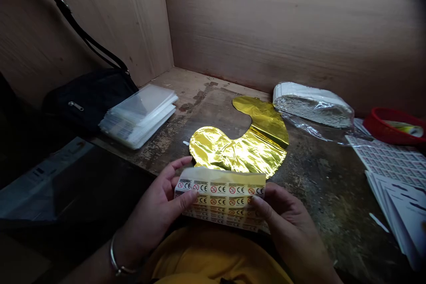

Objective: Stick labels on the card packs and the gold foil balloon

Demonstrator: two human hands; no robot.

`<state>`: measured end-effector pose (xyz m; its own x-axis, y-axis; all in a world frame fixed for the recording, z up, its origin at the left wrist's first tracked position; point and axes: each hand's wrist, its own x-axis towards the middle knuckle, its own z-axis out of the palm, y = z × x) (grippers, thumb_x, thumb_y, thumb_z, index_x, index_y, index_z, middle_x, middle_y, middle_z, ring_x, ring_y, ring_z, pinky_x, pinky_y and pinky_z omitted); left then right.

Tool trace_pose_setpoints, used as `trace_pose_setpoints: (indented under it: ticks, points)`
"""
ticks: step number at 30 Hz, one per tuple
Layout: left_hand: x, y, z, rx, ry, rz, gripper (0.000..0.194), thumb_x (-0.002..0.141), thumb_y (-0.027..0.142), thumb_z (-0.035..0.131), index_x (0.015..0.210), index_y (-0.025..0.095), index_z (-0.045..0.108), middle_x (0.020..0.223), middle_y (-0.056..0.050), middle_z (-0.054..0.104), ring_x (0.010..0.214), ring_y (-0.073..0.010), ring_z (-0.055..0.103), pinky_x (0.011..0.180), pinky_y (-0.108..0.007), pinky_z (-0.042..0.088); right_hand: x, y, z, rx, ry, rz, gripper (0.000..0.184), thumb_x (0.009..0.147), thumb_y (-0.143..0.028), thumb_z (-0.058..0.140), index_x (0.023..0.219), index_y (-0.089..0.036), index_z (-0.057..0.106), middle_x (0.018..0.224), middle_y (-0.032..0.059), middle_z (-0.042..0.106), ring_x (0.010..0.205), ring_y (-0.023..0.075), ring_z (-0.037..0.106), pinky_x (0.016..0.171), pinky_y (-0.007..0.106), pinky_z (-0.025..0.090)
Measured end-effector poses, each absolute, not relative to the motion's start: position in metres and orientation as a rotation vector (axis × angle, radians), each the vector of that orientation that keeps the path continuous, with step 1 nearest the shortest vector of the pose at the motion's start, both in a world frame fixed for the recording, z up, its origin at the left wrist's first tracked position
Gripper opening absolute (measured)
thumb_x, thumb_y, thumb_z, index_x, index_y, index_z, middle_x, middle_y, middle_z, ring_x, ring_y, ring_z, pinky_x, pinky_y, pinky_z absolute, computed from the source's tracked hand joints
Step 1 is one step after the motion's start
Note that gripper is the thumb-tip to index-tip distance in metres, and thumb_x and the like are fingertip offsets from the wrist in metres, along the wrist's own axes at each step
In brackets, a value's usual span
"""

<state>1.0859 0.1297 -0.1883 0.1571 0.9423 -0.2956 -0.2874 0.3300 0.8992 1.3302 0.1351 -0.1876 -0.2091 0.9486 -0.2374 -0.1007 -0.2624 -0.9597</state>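
Note:
A sheet of stickers [219, 199] printed with rows of CE marks and red warning signs is held level in front of my body. My left hand [163, 197] grips its left end, thumb on top and fingers behind. At the right end, my right hand [282, 208] pinches it the same way. The lower part of the sheet bends downward. Just beyond it a flat, curved gold foil balloon [239, 151] lies on the table, its near edge partly hidden by the sheet.
A stack of clear plastic sleeves [140, 117] lies at left, beside a black bag [89, 97]. Back right is a plastic-wrapped white bundle [313, 104]. A red container [392, 126], sticker sheets [392, 157] and printed papers [404, 208] are at right. Wooden panels [282, 22] enclose the table.

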Motion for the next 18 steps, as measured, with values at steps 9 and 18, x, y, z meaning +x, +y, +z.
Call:
trace_pose_setpoints:
  ticks: [9,18]
  points:
    - [1.107,0.128,-0.196,0.991,1.127,1.173,0.053,0.083,0.025,0.069,0.131,0.039,0.052,0.111,0.002,0.067,0.098,-0.0150,0.064,0.085,-0.022,0.054,1.333,0.128,-0.178,-1.307,-1.346,0.920,0.029,0.079,-0.021,0.070,0.104,-0.035,0.070,0.086,-0.0025,0.074,0.074,0.0113,0.069,0.066,0.015,0.056]
    - [1.114,0.136,-0.188,1.051,1.246,1.102,0.020,0.076,0.025,0.075,0.095,0.022,0.072,0.089,0.000,0.073,0.078,-0.0120,0.067,0.069,-0.016,0.056,1.345,0.130,-0.169,-1.347,-1.386,1.137,0.022,0.075,-0.021,0.074,0.094,-0.033,0.075,0.092,-0.0004,0.076,0.079,0.0161,0.072,0.066,0.018,0.059]
